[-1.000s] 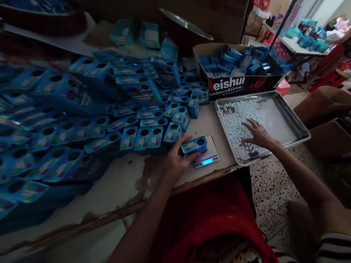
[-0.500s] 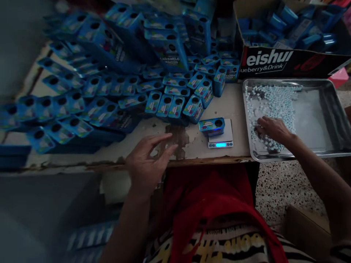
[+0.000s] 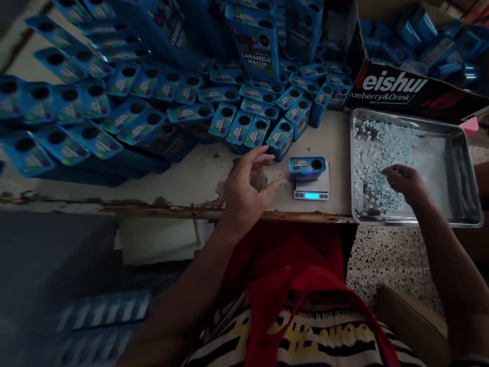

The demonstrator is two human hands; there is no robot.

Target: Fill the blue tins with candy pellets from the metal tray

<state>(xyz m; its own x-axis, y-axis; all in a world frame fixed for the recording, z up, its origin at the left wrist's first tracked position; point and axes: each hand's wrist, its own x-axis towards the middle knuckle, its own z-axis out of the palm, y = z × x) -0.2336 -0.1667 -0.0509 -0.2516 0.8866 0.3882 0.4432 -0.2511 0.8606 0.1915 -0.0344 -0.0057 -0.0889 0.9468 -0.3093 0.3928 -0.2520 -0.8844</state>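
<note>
My left hand (image 3: pixel 248 191) is open above the table, its thumb and fingers spread apart and holding nothing. Just right of its fingertips, a blue candy box (image 3: pixel 306 167) with a dark round hole in its top rests on a small digital scale (image 3: pixel 311 195), whose display glows blue. My right hand (image 3: pixel 408 182) hovers over small white and pale-blue candies (image 3: pixel 385 196) in a metal tray (image 3: pixel 443 220). Its fingers are drawn together; whatever they hold is hidden.
Rows of similar blue boxes (image 3: pixel 145 122) cover the left and back of the table (image 3: pixel 183 186). A black carton (image 3: pixel 416 92) full of blue packages stands behind the tray. The table's worn wooden edge (image 3: pixel 164 212) runs along the front.
My left hand has moved right, closer to the box on the scale. My right hand has lifted from among the candies and its fingers have closed. The camera view has shifted.
</note>
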